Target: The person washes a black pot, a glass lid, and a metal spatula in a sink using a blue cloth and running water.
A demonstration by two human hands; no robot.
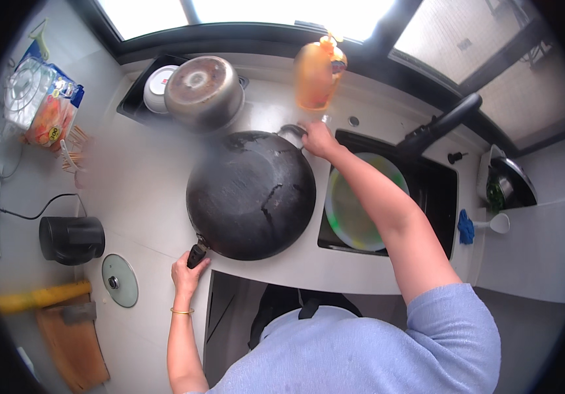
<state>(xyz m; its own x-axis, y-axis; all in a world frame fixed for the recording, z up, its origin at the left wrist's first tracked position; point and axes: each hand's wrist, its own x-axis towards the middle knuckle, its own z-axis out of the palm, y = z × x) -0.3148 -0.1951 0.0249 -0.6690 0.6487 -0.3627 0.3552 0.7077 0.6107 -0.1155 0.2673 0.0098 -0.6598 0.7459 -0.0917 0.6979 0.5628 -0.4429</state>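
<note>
A black wok [251, 195] is bottom side up over the white counter, left of the sink, with wet streaks on its base. My left hand [186, 273] grips its long black handle at the lower left. At the upper right, my right hand [318, 139] holds the small helper handle. Just beyond my right hand stands an orange soap bottle [319, 76]. Whether the wok's rim touches the counter, I cannot tell.
Behind the wok, an upturned metal pot [204, 93] leans by a white bowl [157, 88] on a black tray. The sink [433, 197] at right holds a round basin [356, 212] under a black faucet [440, 123]. A glass lid [120, 280] lies left.
</note>
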